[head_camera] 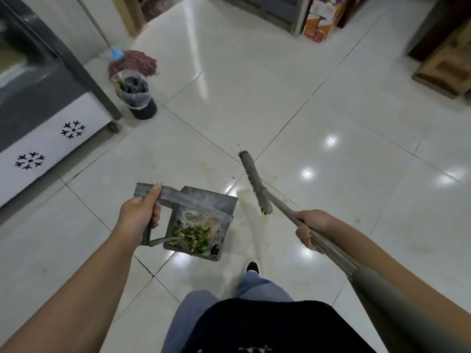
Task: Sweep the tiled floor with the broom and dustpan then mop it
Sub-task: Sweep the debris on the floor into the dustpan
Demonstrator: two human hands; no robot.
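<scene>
My left hand [141,212] grips the handle of a grey metal dustpan [204,202], held above the floor and filled with green and pale food scraps. My right hand [312,229] is closed around the grey handle of a broom [254,183], whose narrow brush head hangs just over the white tiled floor [254,98] to the right of the dustpan. Yellowish smears and a few dark specks mark the tiles around the brush. A reddish string mop [135,63] with a blue collar leans at the back left.
A small black bin [137,98] lined with a clear bag stands in front of the mop, beside a grey freezer cabinet [51,133] on the left. Cardboard boxes [321,19] and a wooden crate [446,70] sit at the back right. My shoe [253,266] is below the dustpan.
</scene>
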